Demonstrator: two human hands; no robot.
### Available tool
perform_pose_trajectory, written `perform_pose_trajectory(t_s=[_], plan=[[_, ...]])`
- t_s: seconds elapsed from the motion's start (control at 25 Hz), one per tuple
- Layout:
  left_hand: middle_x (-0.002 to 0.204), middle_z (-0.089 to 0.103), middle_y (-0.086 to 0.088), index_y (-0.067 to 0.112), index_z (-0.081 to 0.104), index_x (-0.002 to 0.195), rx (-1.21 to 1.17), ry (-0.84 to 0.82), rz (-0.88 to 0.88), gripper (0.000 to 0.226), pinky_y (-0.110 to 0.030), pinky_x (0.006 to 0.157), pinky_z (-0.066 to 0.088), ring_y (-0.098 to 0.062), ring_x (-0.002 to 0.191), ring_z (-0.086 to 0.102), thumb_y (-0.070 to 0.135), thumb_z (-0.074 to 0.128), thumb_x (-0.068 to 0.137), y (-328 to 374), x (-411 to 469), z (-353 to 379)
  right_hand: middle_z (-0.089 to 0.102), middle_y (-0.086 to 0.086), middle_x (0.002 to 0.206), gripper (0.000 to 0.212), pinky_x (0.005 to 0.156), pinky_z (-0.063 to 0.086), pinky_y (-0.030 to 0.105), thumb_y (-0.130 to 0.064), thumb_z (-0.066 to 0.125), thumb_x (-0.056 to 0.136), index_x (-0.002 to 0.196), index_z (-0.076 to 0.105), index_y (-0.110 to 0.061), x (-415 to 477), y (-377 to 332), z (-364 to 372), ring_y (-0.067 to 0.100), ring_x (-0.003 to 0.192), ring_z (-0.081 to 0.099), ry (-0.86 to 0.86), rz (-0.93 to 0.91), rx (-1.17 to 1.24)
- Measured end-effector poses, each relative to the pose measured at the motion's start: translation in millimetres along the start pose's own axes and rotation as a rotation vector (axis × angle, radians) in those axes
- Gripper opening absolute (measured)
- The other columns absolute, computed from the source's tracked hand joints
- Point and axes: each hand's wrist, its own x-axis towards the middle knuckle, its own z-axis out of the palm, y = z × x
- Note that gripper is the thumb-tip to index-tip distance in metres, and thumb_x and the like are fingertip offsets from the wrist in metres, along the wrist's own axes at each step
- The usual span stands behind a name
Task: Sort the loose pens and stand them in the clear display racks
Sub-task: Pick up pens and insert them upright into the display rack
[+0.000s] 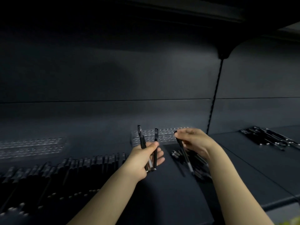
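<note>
The clear rack [162, 135] stands just behind your hands. In front of it, loose pens [198, 161] lie under your right hand [193, 140], the nearer one, which pinches one pen [186, 159] by its top, long axis tilted, tip toward you. Your left hand [146, 158] grips several pens [141, 137] nearly upright

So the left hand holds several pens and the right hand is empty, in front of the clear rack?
Not quite. The head view shows the right hand pinching one pen, not empty. The left hand does hold several pens, in front of the clear rack.
</note>
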Motion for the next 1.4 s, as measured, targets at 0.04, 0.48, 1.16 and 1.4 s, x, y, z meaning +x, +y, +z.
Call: perform_pose_trajectory(t_s=[0.04, 0.48, 1.16, 1.4], plan=[[0.071, 0.065, -0.008, 0.003, 0.064, 0.098, 0.007, -0.004, -0.014, 0.008, -0.030, 0.049, 0.058, -0.018, 0.060, 0.068, 0.010, 0.061, 0.094, -7, 5, 17, 0.059, 0.000, 0.071, 0.024, 0.052, 0.046, 0.017, -0.011, 0.072, 0.083, 0.106, 0.066, -0.005, 3, 2, -19, 0.008, 0.056, 0.049, 0.022, 0.001, -0.052], [0.083, 0.076, -0.010, 0.002, 0.064, 0.106, 0.134, 0.072, 0.066, 0.015, -0.022, 0.053, 0.056, -0.010, 0.062, 0.070, 0.010, 0.061, 0.094, -41, 38, 56, 0.067, -0.003, 0.070, 0.014, 0.049, 0.044, 0.014, -0.024, 0.079, 0.078, 0.085, 0.075, -0.013, 52, 30, -77, 0.007, 0.061, 0.058, -0.033, 0.010, -0.621], [0.082, 0.076, -0.007, 0.005, 0.060, 0.105, 0.275, 0.165, 0.139, 0.023, -0.023, 0.042, 0.049, -0.015, 0.054, 0.066, 0.024, 0.047, 0.102, 32, 5, -63, 0.055, 0.002, 0.065, 0.009, 0.041, 0.043, 0.017, -0.015, 0.062, 0.091, 0.084, 0.059, -0.014, 43, 7, 86, 0.008, 0.046, 0.047, -0.139, 0.017, -0.068], [0.059, 0.049, 0.003, 0.005, 0.063, 0.109, 0.339, 0.174, 0.130, 0.038, -0.015, 0.033, 0.021, -0.004, 0.038, 0.029, 0.039, 0.050, 0.099, 54, 5, -117, 0.056, 0.008, 0.057, 0.024, 0.050, 0.057, 0.030, -0.012, 0.066, 0.086, 0.065, 0.054, -0.010, 60, 34, 151, 0.016, 0.044, 0.056, -0.033, 0.141, -0.424]])
